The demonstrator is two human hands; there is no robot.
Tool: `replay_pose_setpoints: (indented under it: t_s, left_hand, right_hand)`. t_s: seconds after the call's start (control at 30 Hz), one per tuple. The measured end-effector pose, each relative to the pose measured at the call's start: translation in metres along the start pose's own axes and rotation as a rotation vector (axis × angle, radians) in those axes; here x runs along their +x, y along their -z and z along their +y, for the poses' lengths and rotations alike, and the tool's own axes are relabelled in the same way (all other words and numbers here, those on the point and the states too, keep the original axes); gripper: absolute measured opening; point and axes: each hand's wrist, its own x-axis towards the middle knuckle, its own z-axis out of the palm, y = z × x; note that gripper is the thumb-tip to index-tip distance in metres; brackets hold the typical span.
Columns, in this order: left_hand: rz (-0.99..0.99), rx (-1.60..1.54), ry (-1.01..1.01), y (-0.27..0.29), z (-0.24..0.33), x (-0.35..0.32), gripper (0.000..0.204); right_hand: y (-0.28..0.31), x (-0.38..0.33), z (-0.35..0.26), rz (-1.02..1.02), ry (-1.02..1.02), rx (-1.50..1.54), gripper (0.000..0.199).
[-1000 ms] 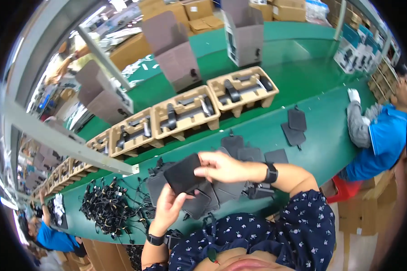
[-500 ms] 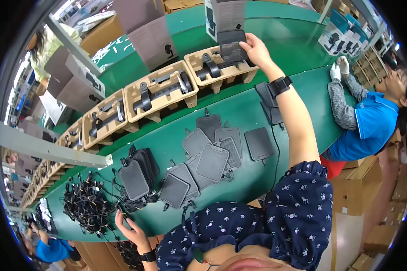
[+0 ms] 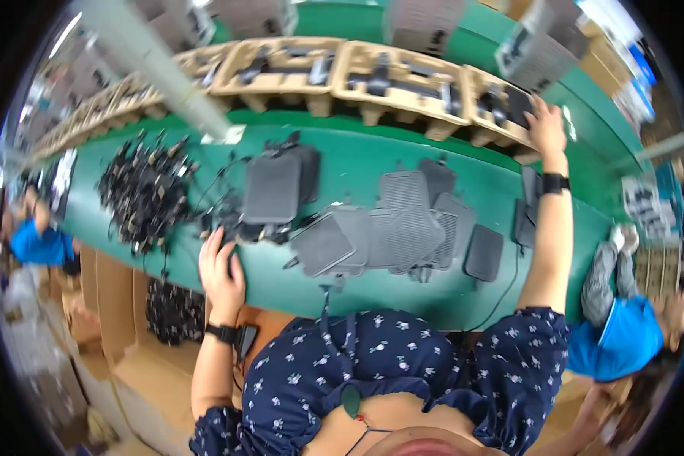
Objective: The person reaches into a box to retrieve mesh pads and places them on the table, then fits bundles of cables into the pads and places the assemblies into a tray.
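Observation:
My right hand reaches far right to the end moulded cardboard tray. Its fingers are on the edge of a dark flat panel, which lies in the tray beside a black curved part. Near the table's front edge, my left hand holds nothing, its thumb and fingers apart. The fingertips are close to some black cables below a stack of dark grey panels. More flat grey panels overlap in a spread pile at the middle, and a single panel lies right of it.
A tangled heap of black cables covers the left of the green table. Filled trays line the far side, and a grey post rises at left. A co-worker in blue sits at right; an open carton stands below left.
My view has swung to the right. The panel that my right hand held up over the end tray now lies down in it. My left hand stays by the cables.

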Motion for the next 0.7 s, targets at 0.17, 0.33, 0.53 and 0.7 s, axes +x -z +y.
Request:
replay_pose_setpoints:
  t_s: [0.17,0.33,0.53,0.7]
  left_hand:
    - [0.056,-0.059,0.01,0.004,-0.003,-0.001,0.015]
    - [0.084,-0.067,0.018,0.001,-0.013,-0.004,0.018]
    - [0.13,-0.098,0.042,0.0,-0.024,-0.019,0.021]
    - [0.194,-0.296,0.068,0.0,-0.024,-0.022,0.038]
  right_hand:
    - [0.008,-0.008,-0.049,0.336,0.245,-0.041,0.036]
    - [0.058,-0.074,-0.211,0.21,0.633,0.623,0.016]
    - [0.125,-0.208,-0.369,-0.121,1.356,0.432,0.012]
    - [0.078,-0.292,-0.398,0.101,1.164,0.216,0.043]
